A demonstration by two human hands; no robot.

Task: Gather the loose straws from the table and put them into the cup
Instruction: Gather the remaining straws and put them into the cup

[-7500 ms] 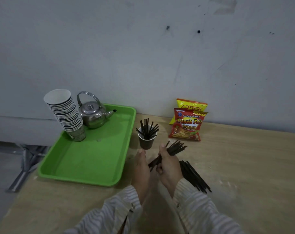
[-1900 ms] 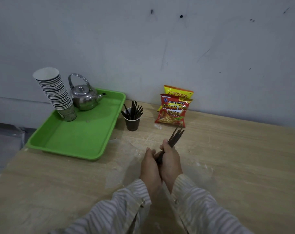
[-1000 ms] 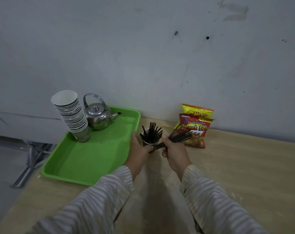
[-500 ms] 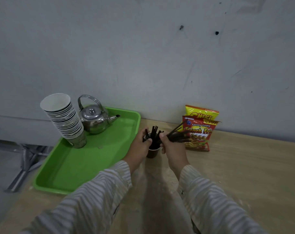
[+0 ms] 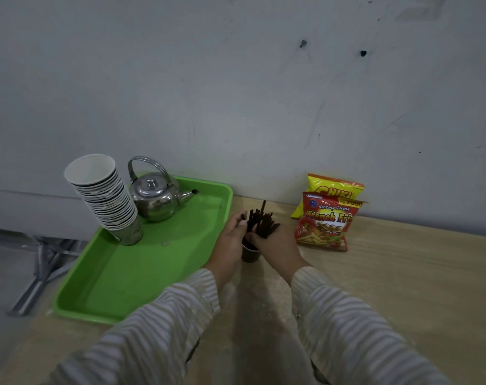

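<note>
A small dark cup point(image 5: 250, 254) stands on the wooden table point(image 5: 403, 287) just right of the green tray. A bunch of black straws point(image 5: 261, 222) sticks up out of it, one taller than the others. My right hand point(image 5: 278, 247) is closed around the bunch right above the cup's rim. My left hand point(image 5: 232, 237) rests against the cup's left side, fingertips touching the straws. The cup's rim is mostly hidden by both hands. No loose straws show on the table.
The green tray point(image 5: 142, 273) at left carries a leaning stack of paper cups point(image 5: 108, 198) and a steel kettle point(image 5: 155, 195). Two snack bags point(image 5: 325, 218) lean against the grey wall, right of the cup. The table's left edge drops off beside the tray.
My right hand carried the bundle of straws from the table to the cup and swung it upright into the cup. My left hand came up to the cup's side.
</note>
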